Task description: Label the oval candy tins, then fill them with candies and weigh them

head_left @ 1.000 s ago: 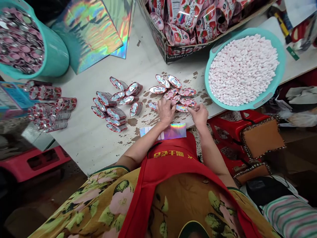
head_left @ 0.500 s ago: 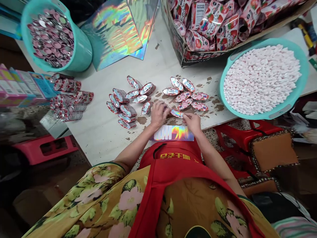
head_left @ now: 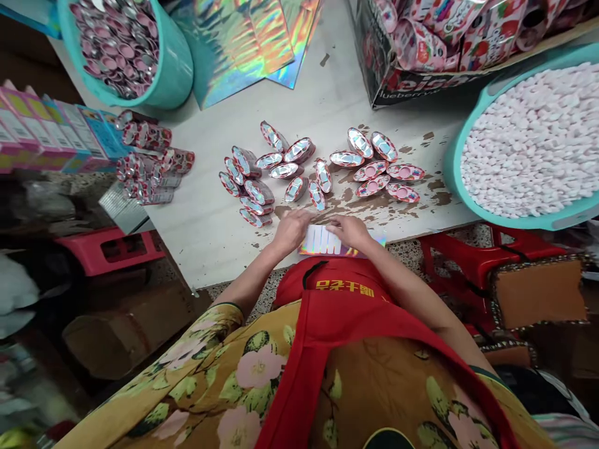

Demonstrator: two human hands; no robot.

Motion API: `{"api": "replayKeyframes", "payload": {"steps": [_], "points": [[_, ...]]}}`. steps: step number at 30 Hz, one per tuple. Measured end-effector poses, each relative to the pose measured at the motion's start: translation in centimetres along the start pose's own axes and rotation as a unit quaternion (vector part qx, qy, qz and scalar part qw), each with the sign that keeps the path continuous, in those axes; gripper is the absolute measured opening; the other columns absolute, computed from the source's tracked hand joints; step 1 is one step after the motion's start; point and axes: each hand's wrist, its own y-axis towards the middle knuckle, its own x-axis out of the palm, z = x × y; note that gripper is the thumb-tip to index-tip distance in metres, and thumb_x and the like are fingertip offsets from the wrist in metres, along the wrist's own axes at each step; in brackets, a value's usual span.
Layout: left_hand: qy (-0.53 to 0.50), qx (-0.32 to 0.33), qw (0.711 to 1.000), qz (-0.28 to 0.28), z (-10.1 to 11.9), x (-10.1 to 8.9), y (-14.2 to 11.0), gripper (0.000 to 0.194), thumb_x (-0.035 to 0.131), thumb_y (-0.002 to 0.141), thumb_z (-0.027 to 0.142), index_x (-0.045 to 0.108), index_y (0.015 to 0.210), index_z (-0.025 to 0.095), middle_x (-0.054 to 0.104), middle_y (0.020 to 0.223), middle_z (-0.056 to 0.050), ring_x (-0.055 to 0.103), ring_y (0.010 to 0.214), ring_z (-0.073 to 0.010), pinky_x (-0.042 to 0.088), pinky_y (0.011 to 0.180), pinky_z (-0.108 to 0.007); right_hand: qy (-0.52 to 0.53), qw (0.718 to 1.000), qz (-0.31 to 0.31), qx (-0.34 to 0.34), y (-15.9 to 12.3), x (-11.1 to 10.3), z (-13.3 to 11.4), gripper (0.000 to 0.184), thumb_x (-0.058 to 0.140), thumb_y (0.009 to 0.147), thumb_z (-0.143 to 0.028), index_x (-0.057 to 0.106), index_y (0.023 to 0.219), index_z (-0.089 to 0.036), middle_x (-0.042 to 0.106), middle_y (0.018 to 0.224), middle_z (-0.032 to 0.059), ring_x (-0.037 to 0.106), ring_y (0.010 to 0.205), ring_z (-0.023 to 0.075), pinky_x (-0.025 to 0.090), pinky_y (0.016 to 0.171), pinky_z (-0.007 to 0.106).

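Note:
A shiny rainbow sticker sheet [head_left: 322,239] with pale bare strips on its left part lies at the table's front edge. My left hand [head_left: 292,229] is at its upper left corner, fingers curled in on the edge. Over the strips, my right hand [head_left: 349,231] has its fingertips pinched together at the sheet; whether a sticker is lifted there is too small to tell. Just beyond stand small oval strawberry packs: a group with silver foil ends [head_left: 253,190] at left, and one at right where some packs [head_left: 373,186] show pink caps.
A turquoise bucket of pink and silver caps [head_left: 180,68] stands back left, near holographic sheets [head_left: 243,50]. At back right is a carton [head_left: 397,84] of strawberry packs, beside a turquoise basin [head_left: 456,162] of small white pieces. More packs [head_left: 156,174] sit at the left edge.
Two silver-ended packs now stand at the right of the left group, and the right group has fewer. My hands have moved back to the sticker sheet, and the view has shifted.

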Motion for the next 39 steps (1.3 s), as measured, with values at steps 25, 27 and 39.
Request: {"api": "replayKeyframes", "payload": {"steps": [25,27,39], "points": [[-0.240,-0.031,0.959,0.147,-0.7,-0.3,-8.0,0.013,0.066,0.092,0.030,0.067,0.084,0.020,0.074,0.084,-0.005,0.070,0.080,-0.0168,0.054,0.079,-0.031,-0.147,0.988,-0.025,0.048,4.0,2.7,-5.0,0.038,0.041,0.104,-0.035,0.072,0.120,-0.022,0.075,0.115,0.0131,0.069,0.109,0.0282,0.047,0.090,0.035],[-0.341,-0.157,0.905,0.202,0.5,-1.9,-7.0,0.018,0.075,0.083,0.033,0.064,0.080,0.020,0.069,0.073,-0.001,0.066,0.068,-0.0130,0.053,0.069,-0.026,-0.134,0.990,-0.022,0.037,3.6,2.6,-5.0,0.038,0.040,0.104,-0.032,0.072,0.121,-0.021,0.075,0.117,0.0141,0.068,0.111,0.0291,0.048,0.093,0.036],[-0.600,-0.260,0.738,0.169,6.0,-2.2,1.3,0.038,0.088,0.060,0.036,0.057,0.073,0.017,0.066,0.063,0.002,0.065,0.059,-0.0121,0.053,0.061,-0.024,0.380,0.914,0.137,-0.025,-2.3,0.1,-0.5,0.040,0.066,0.081,-0.058,0.069,0.087,-0.019,0.070,0.076,0.0016,0.062,0.068,0.0153,0.049,0.067,0.027]]}}
